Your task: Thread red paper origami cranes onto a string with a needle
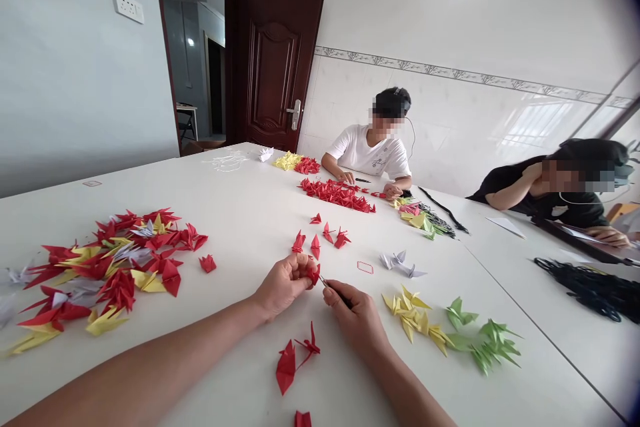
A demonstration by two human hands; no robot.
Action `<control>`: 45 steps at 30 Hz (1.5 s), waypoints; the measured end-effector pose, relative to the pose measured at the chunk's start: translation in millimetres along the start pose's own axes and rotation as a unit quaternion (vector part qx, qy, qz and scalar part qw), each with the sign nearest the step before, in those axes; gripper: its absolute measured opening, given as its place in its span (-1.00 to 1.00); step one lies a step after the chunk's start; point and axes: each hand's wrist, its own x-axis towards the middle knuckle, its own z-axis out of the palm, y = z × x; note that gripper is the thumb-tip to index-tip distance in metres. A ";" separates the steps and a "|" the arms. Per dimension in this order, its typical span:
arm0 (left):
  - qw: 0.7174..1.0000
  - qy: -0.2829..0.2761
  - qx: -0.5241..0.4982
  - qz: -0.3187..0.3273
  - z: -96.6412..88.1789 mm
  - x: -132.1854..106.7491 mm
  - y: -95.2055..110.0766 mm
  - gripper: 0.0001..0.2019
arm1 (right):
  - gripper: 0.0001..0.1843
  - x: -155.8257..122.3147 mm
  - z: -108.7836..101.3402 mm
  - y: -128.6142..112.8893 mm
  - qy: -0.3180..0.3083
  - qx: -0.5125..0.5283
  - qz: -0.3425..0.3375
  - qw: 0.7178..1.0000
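Note:
My left hand (286,285) pinches a small folded red paper crane (315,274) between thumb and fingers. Closed around a slim dark tool with a thin metal tip (336,289), my right hand (359,317) brings that tip up to the crane; whether it is tweezers I cannot tell. Several loose red cranes (315,246) stand just beyond my hands. Nearer to me, between my forearms, are a red crane (286,367) and a thinner red folded piece (311,340). Another red folded piece (303,419) is cut off by the bottom edge.
A mixed pile of paper cranes (120,267) spreads at left. Yellow cranes (415,313), green cranes (493,343) and white cranes (400,263) lie at right. Across the white table (240,213), a person (373,150) handles red cranes; another (560,180) sits by black cords (590,287).

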 end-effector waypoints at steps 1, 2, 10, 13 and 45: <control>1.000 0.001 0.007 0.001 0.3 0.0 -0.5 -0.89 | -0.62 0.0 -0.1 -0.1 0.001 0.000 -0.001 1.000; 1.000 0.001 0.016 0.005 0.5 0.0 -1.0 -0.92 | -0.63 0.0 -0.2 -0.1 0.003 0.000 -0.003 1.000; 0.996 0.010 0.085 0.025 2.4 -2.7 1.1 -0.91 | -0.69 -0.9 3.4 0.4 0.015 -0.044 -0.047 0.998; 0.995 0.012 0.096 0.026 3.0 -3.2 2.5 -0.89 | -0.71 -1.6 4.3 -0.7 0.011 -0.061 -0.060 0.996; 0.987 -0.009 0.149 0.064 4.4 -5.8 -1.2 -0.92 | -0.69 -1.8 6.1 0.9 0.016 -0.089 -0.039 0.995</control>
